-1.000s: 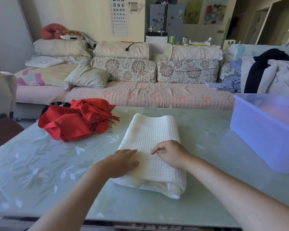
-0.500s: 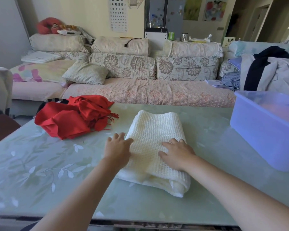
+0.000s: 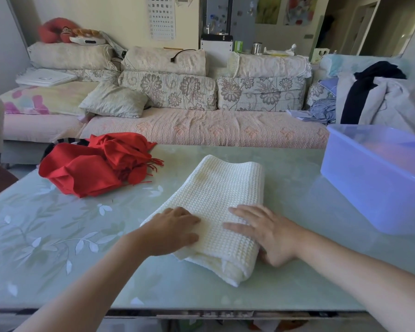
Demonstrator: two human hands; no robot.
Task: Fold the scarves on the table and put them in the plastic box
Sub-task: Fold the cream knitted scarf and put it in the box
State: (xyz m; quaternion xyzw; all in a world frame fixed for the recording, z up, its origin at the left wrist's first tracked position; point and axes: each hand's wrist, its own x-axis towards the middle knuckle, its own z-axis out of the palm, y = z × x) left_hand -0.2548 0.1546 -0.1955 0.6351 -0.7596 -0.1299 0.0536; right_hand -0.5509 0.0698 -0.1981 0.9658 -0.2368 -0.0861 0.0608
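Item, white scarf [image 3: 221, 200], folded, long axis running near to far on the worktop [image 3: 58, 236]: we note left grip [image 3: 170, 232] and right grip [image 3: 271, 236] both pressing flat, fingers straight, on its near end, the plastic box [image 3: 369, 168] lying to the right, nearer the right grip.

Ahead of me runs a long sofa [image 3: 201, 128] with a pink quilted seat and floral back cushions [image 3: 168, 91]. A loose pale pillow [image 3: 115, 101] leans on the seat toward its left end, where a flat white board [image 3: 46, 76] lies. A red plush toy [image 3: 55, 29] sits on the backrest's left corner. Clothes [image 3: 393, 99] are heaped at the sofa's right end, a dark garment [image 3: 367, 89] draped over them. An eye chart [image 3: 163, 17] hangs on the wall behind.
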